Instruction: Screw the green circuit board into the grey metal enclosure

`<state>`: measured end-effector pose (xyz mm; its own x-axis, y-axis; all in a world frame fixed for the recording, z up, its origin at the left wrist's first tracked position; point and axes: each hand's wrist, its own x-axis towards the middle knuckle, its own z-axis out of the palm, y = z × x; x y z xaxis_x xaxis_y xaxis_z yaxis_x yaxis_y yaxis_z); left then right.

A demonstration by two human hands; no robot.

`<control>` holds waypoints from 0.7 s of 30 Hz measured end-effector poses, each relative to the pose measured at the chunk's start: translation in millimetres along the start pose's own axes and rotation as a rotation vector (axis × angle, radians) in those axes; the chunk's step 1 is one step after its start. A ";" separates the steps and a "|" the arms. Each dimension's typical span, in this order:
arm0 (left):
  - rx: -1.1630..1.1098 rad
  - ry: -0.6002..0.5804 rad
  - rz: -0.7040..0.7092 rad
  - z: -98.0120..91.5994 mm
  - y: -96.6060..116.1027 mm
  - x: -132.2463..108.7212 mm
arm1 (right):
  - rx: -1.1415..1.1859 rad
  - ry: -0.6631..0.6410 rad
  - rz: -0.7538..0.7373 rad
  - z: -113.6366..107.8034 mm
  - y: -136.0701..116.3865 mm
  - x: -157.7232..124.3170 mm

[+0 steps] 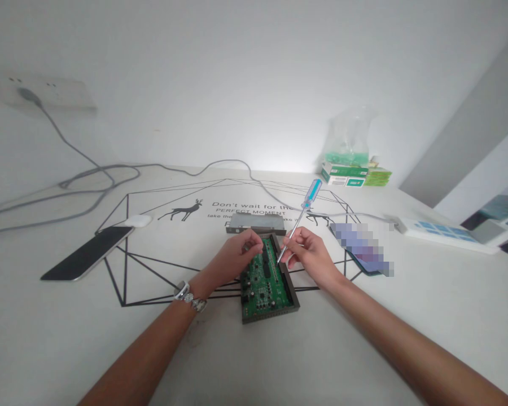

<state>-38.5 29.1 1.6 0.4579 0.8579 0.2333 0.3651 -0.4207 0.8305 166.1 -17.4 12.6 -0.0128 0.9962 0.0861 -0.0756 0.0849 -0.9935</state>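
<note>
screwdriver (308,202) in the right hand (307,252), tip down by the circuit board (273,290).

from my remote seat i see the right thumb and fingers closed on the shaft, its handle slanting to the upper right; the left hand (238,254) is curled narrow over the board's upper left, and i cannot tell whether it pinches anything. i judge the step in hand to be tool work along the board; the next move seems to call for a steady board and careful tip placement. the board sits in a dark housing (275,314) at lower centre of the frame, just left of the right hand; whether the tip touches, i cannot tell. beyond lies a flat metal part (256,223), with a power strip (440,234) at far right.
</note>
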 end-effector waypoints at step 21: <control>-0.294 -0.072 -0.213 0.1 -6.2 1.8 | 0.070 0.099 -0.087 1.2 11.3 3.3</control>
<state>-40.0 33.2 -3.1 0.4562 0.8898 0.0125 0.2147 -0.1237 0.9688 164.0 -13.2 1.7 0.0954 0.9824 0.1606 -0.1413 0.1731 -0.9747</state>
